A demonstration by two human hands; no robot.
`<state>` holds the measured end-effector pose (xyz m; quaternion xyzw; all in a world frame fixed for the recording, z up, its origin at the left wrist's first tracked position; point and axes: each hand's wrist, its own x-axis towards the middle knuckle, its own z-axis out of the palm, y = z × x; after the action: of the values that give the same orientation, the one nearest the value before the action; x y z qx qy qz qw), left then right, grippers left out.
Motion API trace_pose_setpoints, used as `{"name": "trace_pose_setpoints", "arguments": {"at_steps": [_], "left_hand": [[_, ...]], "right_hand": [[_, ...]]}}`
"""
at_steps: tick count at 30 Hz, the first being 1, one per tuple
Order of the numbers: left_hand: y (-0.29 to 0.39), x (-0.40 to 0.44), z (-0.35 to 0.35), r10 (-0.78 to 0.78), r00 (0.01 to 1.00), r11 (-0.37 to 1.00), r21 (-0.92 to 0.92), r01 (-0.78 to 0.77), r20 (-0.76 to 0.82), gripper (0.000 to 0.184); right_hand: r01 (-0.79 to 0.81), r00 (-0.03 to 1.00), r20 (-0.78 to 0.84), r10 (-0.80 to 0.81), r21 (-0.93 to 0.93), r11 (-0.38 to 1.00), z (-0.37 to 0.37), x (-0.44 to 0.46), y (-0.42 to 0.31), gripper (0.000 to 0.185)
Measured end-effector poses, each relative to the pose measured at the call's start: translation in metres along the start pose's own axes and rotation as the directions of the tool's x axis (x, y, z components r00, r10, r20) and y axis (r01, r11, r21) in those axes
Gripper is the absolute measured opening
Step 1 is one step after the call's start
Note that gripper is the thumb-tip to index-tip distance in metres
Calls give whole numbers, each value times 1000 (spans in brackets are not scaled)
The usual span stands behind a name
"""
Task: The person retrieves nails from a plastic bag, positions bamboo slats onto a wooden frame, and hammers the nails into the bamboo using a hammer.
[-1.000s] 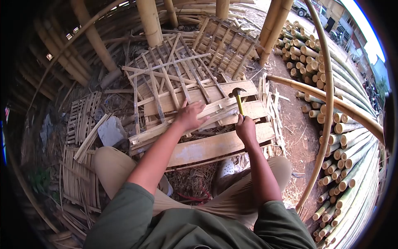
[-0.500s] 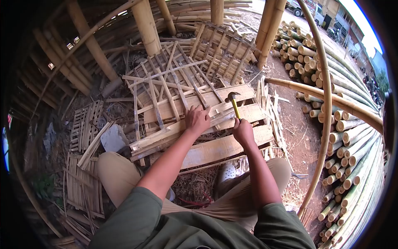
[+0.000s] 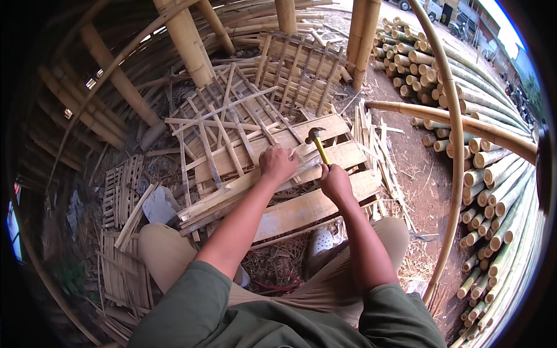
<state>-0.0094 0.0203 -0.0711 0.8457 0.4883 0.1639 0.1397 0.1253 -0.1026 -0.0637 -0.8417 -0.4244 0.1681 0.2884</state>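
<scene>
My right hand [image 3: 336, 182] is wrapped round the yellow handle of a claw hammer [image 3: 322, 153]. The dark hammer head is raised above the planks, to the right of my left hand [image 3: 278, 164]. Under my left hand lie long pale bamboo strips [image 3: 223, 197], set across a low slatted bench of wide planks [image 3: 284, 221]. The fingers of that hand are drawn together at the strips' upper edge; what sits between the fingertips is too small to make out. A lattice of thin bamboo slats [image 3: 223, 130] lies just beyond, with its near edge by the strips.
Another slatted panel [image 3: 299, 72] leans behind the lattice. Cut bamboo poles [image 3: 487, 174] are stacked along the right, and a horizontal pole [image 3: 418, 111] juts in there. Upright bamboo posts [image 3: 188, 49] stand at the back. A grey slab [image 3: 161, 205] lies near my left knee.
The hammer head has swung left, closer to my left hand, and its handle tilts more. My left hand stays on the strips. The whole view has shifted slightly.
</scene>
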Motion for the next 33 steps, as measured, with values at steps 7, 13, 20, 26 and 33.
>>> {"name": "trace_pose_setpoints", "arguments": {"at_steps": [7, 13, 20, 26, 33], "left_hand": [[-8, -11, 24, 311, 875, 950, 80, -303, -372, 36], [-7, -10, 29, 209, 961, 978, 61, -201, -184, 39], [-9, -8, 30, 165, 972, 986, 29, -162, -165, 37], [-26, 7, 3, 133, 991, 985, -104, -135, -34, 32], [-47, 13, 13, 272, 951, 939, -175, -296, -149, 40]], "right_hand": [[-10, 1000, 8, 10, -7, 1000, -3, 2, -1, 43], [5, 998, -67, -5, 6, 1000, 2, 2, 0, 43], [25, 998, -62, -23, 32, 999, 6, 6, -2, 43], [4, 997, -72, 7, 163, 987, -1, 6, -14, 44], [-36, 999, -14, 39, 144, 989, 2, 9, -5, 44]]}}
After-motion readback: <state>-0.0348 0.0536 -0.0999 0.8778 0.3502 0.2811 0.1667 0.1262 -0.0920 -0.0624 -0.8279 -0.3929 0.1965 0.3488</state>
